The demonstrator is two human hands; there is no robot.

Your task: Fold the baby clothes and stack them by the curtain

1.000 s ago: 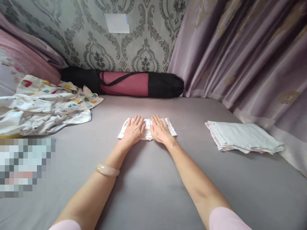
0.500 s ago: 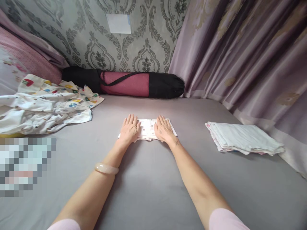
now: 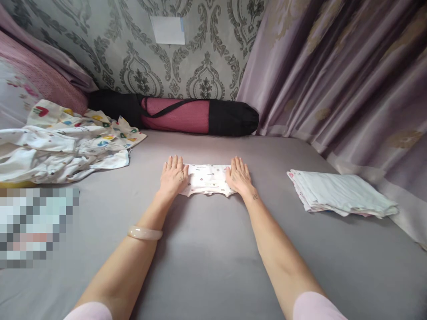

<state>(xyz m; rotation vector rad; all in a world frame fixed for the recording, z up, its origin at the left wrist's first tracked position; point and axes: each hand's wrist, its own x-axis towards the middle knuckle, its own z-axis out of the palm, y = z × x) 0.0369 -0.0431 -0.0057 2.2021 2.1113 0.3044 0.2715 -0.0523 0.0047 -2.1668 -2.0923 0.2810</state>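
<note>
We see the small printed white cloth [image 3: 209, 178] lying flat at the middle of the grey sheet [image 3: 207, 249], with its front edge a little uneven. The left hand [image 3: 174, 177] and the right hand [image 3: 239, 176] rest palm down upon its two ends; the grip is released on both sides, fingers straight, nothing clenched. We judge this piece to be mostly smoothed. Well apart at right, the neat stack [image 3: 345, 192] looks finished already. At left, the crumpled clothes [image 3: 63, 149] lie loose, so to us they seem not yet put in order.
</note>
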